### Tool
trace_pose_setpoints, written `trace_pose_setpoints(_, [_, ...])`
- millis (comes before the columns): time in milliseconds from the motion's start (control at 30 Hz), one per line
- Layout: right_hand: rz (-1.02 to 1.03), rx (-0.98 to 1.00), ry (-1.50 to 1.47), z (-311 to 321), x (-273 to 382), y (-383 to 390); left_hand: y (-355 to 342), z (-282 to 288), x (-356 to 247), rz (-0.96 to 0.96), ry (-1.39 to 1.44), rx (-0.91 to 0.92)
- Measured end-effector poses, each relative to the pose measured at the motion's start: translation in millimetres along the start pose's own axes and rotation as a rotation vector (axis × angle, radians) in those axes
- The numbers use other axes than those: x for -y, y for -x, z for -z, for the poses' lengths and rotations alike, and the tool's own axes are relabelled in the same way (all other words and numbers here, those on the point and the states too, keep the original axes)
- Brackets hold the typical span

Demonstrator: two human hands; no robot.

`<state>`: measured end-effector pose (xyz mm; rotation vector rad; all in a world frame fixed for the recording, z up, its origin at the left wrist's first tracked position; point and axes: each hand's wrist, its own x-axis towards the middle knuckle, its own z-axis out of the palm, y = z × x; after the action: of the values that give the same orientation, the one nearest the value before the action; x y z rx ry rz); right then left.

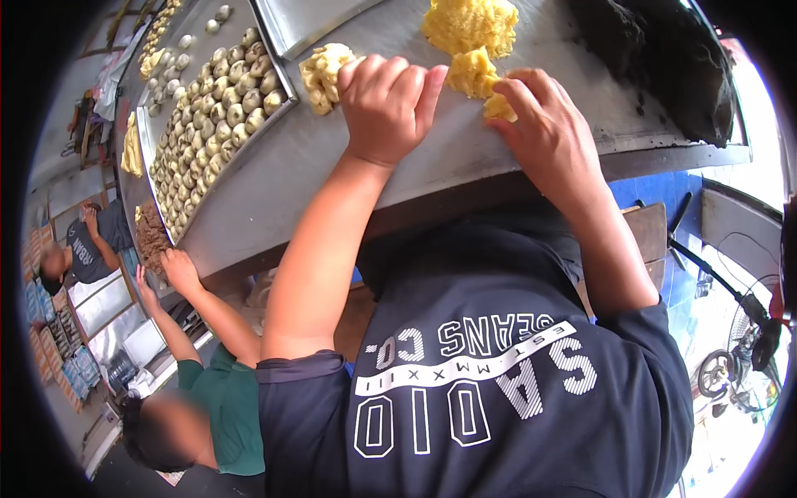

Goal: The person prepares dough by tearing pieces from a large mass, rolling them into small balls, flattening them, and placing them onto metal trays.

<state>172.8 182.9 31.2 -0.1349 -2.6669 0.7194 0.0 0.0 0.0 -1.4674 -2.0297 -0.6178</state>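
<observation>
My left hand point(386, 108) is curled closed above the metal table point(332, 178), its thumb along the side; the palm is hidden. Beside its fingers lies a lump of pale dough point(322, 79). My right hand point(552, 124) pinches a small piece of yellow dough-like mass point(499, 108) between thumb and fingers. That piece sits close to a yellow clump point(472, 73), and a larger yellow, crumbly mound point(470, 25) rests just beyond it.
A metal tray point(290, 93) of dark-and-pale dough balls point(220, 120) stands at left. A black mass point(664, 66) covers the table's far right. A co-worker in green point(232, 411) handles a brown mass point(151, 236) at left; another person point(91, 245) is farther off.
</observation>
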Motion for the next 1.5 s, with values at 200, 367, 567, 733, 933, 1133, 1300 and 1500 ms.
trace_pose_setpoints(200, [0.160,0.059,0.068,-10.1,0.9,6.3,13.2,21.2,-3.0,0.109,-0.034,-0.065])
trace_pose_setpoints(367, [0.190,0.076,0.211,-14.5,6.0,-11.1,11.2,19.1,-1.3,0.141,0.120,0.047])
trace_pose_setpoints(567, [0.091,0.087,0.032,18.3,-8.5,-4.2,64.4,97.9,4.2,0.462,-0.217,0.179])
trace_pose_setpoints(733, [0.125,0.091,-0.102,8.7,2.5,11.1,89.5,98.1,-44.7,0.628,-0.128,0.192])
trace_pose_setpoints(933, [0.151,0.125,-0.072,0.4,21.6,12.1,85.1,85.0,-54.6,0.954,0.659,-0.050])
trace_pose_setpoints(1133, [0.178,0.006,-0.393,-30.8,49.6,-10.9,32.2,80.8,-84.7,1.223,1.279,-0.240])
trace_pose_setpoints(1300, [0.215,-0.150,-0.531,-23.2,49.9,-19.3,72.3,76.6,-46.1,0.969,1.054,-0.022])
trace_pose_setpoints(1500, [0.227,0.109,-0.582,-30.8,39.6,-6.9,52.8,66.2,-39.9,0.624,0.417,0.239])
